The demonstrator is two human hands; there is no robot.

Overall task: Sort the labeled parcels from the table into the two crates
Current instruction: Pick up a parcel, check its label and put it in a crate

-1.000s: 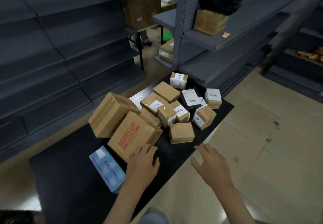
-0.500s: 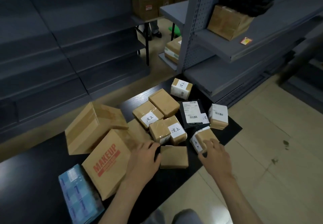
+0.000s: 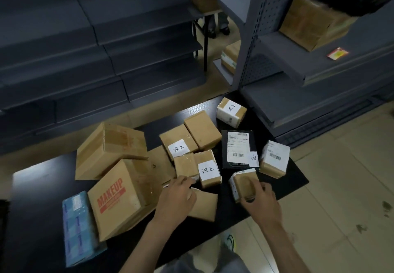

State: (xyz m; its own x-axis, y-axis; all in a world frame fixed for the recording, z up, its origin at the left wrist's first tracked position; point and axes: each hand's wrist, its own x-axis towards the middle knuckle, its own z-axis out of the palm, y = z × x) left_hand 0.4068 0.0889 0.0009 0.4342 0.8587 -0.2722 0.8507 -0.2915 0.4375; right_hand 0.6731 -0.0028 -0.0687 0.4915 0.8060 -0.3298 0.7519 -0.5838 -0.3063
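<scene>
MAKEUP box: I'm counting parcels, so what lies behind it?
A bigger plain brown box stands right behind the MAKEUP box, with a flat cardboard piece beside it. Their lower parts are covered, so anything beneath cannot be seen.

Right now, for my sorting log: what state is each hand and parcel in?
left hand, resting on the flat parcel's left edge; grip unclear
right hand, gripping the small parcel
small parcel, tilted, in the right hand
flat parcel, lying flat, partly under the left hand
MAKEUP box, closed, tilted
black parcel, lying flat, label up
</scene>
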